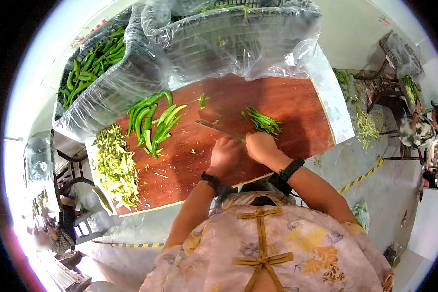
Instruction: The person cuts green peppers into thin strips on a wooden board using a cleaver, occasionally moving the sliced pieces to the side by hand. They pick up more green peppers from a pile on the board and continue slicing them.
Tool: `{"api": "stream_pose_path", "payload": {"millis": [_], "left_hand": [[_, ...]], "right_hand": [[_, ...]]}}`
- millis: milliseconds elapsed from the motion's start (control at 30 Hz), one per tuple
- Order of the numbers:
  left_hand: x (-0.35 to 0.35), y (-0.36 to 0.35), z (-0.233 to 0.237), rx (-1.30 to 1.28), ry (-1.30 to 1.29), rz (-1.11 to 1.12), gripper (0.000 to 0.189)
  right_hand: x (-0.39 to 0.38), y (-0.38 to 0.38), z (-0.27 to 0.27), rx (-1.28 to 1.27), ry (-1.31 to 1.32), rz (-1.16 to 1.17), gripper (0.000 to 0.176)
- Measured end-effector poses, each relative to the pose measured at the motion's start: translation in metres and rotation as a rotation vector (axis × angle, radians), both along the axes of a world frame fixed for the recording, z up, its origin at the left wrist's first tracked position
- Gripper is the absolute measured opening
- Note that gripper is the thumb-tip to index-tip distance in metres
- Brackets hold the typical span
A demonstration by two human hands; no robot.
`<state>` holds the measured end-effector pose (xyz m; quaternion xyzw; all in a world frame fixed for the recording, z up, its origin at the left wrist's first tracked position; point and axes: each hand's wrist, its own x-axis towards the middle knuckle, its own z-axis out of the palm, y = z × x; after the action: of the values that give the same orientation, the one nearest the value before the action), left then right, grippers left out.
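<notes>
My right hand [262,147] is closed at the near end of a knife [219,129], whose blade points away to the left, low over the wooden board [292,104]. Close by on the left, my left hand [225,155] is blurred beside the blade, its fingers curled and partly hidden; what it holds, if anything, does not show. Just beyond my right hand lies a bunch of thin green strips [263,121]. Farther left are whole green peppers [142,119] and paler cut pepper pieces [164,127].
A heap of pale green shreds [114,165] covers the board's left end. Behind stand a plastic-lined crate of green peppers [92,68] and another lined crate [233,44]. A few green bits [202,100] lie on the board. Other people [416,126] sit at both sides.
</notes>
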<state>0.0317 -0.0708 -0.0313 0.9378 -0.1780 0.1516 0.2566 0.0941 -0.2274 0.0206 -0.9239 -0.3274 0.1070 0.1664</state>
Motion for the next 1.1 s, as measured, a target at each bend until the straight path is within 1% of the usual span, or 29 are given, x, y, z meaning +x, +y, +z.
{"api": "stream_pose_path", "payload": {"millis": [67,133,267,300,333,467,533,667,767,833,867,933,1000,1100], "left_hand": [[0.001,-0.002,0.005,-0.020,-0.110,0.010,0.028],[0.001,-0.001,0.003,-0.022,-0.095,0.014,0.028],[-0.002,-0.004,0.005,0.015,-0.015,0.043,0.029],[-0.002,-0.005,0.007,0.012,-0.015,0.038,0.029],[-0.001,-0.005,0.009,0.014,-0.026,0.032,0.027],[-0.002,-0.006,0.014,-0.004,-0.043,0.010,0.022],[-0.002,-0.006,0.013,0.000,-0.038,0.008,0.020],[0.000,-0.004,0.003,0.025,-0.072,0.015,0.016],[-0.002,-0.003,0.008,0.030,-0.066,0.030,0.014],[0.000,-0.004,0.009,0.006,-0.088,0.028,0.013],[0.000,-0.004,0.010,-0.014,-0.109,0.022,0.013],[-0.002,-0.002,0.008,-0.034,-0.076,0.003,0.015],[0.000,-0.001,0.008,-0.054,-0.049,-0.022,0.016],[0.000,-0.005,0.008,-0.001,-0.094,0.005,0.021]], "right_hand": [[0.003,0.001,-0.004,-0.046,0.016,0.002,0.015],[0.007,-0.014,-0.006,-0.012,-0.012,-0.092,0.015],[-0.011,-0.053,0.012,-0.063,-0.005,-0.108,0.017],[-0.017,-0.062,0.014,-0.091,-0.001,-0.073,0.017],[-0.022,-0.066,0.015,-0.117,0.003,-0.040,0.018],[-0.034,-0.073,0.017,-0.099,0.025,-0.059,0.016],[-0.033,-0.072,0.012,-0.117,0.017,-0.023,0.015],[-0.033,-0.068,0.016,-0.096,0.030,-0.035,0.016],[-0.029,-0.057,0.014,-0.165,0.054,-0.015,0.017],[-0.024,-0.041,0.005,-0.104,0.062,-0.028,0.011],[-0.021,-0.032,0.003,-0.102,0.064,-0.023,0.011],[-0.014,-0.014,0.002,0.030,-0.032,0.015,0.013],[-0.008,-0.008,-0.001,0.012,-0.023,-0.006,0.013],[-0.003,-0.016,-0.004,-0.017,-0.036,-0.045,0.014]]}}
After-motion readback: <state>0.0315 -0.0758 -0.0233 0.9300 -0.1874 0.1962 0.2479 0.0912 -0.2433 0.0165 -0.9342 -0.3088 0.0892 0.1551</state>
